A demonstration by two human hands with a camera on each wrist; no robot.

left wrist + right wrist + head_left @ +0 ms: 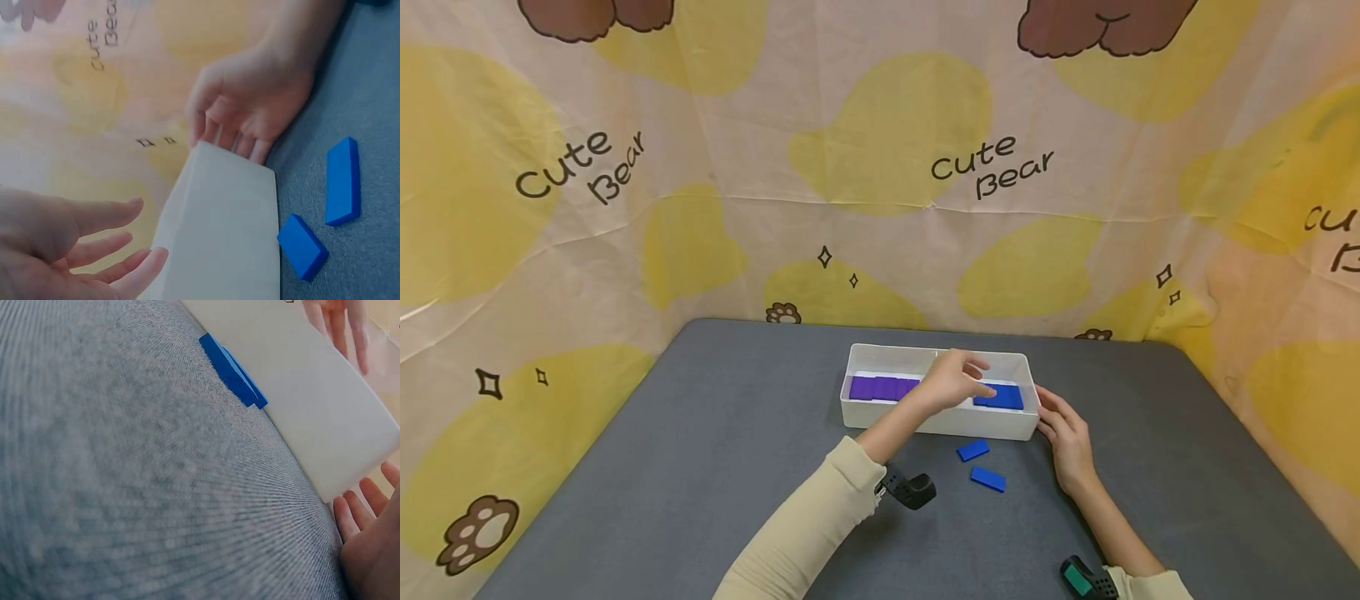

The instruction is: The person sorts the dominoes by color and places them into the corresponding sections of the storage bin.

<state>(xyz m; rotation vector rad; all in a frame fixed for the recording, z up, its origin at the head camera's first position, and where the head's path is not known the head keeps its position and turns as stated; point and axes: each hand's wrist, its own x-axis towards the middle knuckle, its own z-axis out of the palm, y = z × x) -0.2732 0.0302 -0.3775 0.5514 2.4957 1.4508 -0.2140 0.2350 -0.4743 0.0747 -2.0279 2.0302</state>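
Note:
A white rectangular box (940, 423) stands on the table. Inside it, purple tiles (880, 388) lie in a row at the left and blue tiles (1006, 397) at the right. My left hand (953, 382) is over the box beside the blue tiles, thumb and fingers apart and nothing between them. At the right end of the box, my right hand (1070, 442) rests its fingers against the end wall. Two loose blue tiles (344, 182) lie on the table in front of the box, one angled close to its front wall.
The grey table (760, 467) has its far edge behind the box. A printed cloth (880, 167) hangs beyond it. Each wrist wears a black device, the left one (913, 492) low over the table.

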